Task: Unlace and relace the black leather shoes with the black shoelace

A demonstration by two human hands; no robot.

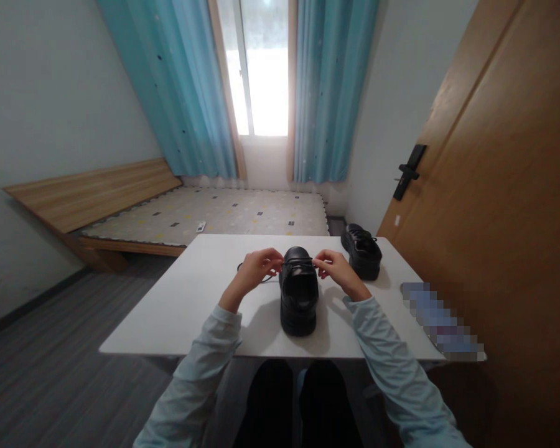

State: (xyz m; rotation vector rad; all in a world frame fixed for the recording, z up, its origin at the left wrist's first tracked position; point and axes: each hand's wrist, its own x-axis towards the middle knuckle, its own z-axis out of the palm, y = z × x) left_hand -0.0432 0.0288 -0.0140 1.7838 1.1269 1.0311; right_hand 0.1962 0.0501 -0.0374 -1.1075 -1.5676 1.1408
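A black shoe (298, 316) stands upright on the white table, its toe pointing away from me and its opening facing me. Black shoelace (267, 279) runs across its upper, and a loose length curves out on the left. At the shoe's left side, my left hand (260, 266) pinches the lace between its fingertips. My right hand (333, 266) is closed on the lace at the opposite side, close to the upper. The exact grip of the fingers is small in view.
A second black shoe (364, 255) sits at the table's back right. A blurred bluish item (441, 320) lies along the right edge of the white table (168, 311). Beyond are a bed (233, 208) with a small white object (201, 227), and a wooden door (490, 186) on the right.
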